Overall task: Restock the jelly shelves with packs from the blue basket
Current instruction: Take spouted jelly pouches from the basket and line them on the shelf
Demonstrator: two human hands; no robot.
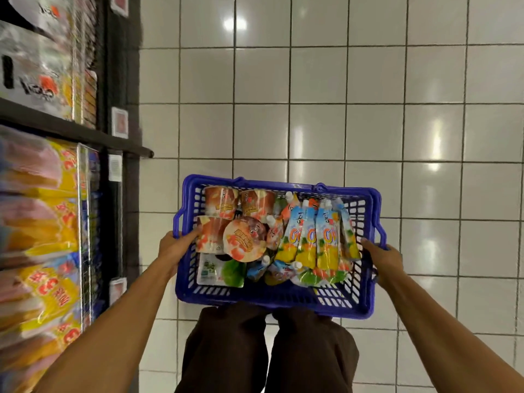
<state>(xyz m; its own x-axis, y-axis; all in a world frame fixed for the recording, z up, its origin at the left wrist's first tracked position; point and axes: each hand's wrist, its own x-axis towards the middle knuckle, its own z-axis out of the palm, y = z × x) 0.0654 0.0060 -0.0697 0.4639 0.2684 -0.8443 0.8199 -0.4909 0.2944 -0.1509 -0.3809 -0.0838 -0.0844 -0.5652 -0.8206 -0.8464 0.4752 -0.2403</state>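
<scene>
A person held a blue plastic lattice-walled basket (365,304) in front of the body, above a floor of glossy white square tiles (312,109). The left hand (177,246) gripped the basket's left rim, with the thumb lying over the edge towards the contents and the other fingers curled out of sight beneath it. The right hand (384,258) gripped the right rim in the same way, beside the folded-down blue handle (381,234).

Inside the basket, four round jelly cups with orange-and-white labels (221,202) sat crowded in the left half. One of them was tipped so that its foil lid (245,241) faced up. In the right half lay a row of spouted jelly pouches printed in pale blue and yellow (309,236), leaning against one another, with more pouches half buried below them. A flat green-and-white pack (219,269) lay at the near left, under the cups.

To the left stood dark shop shelves (76,131). The lower levels were filled with yellow-wrapped packs (42,222), too blurred to read, and white cartons (34,75) stood on the level above. Small price tags (119,122) were fixed to the shelf upright. Dark brown trousers (269,350) showed below the basket.
</scene>
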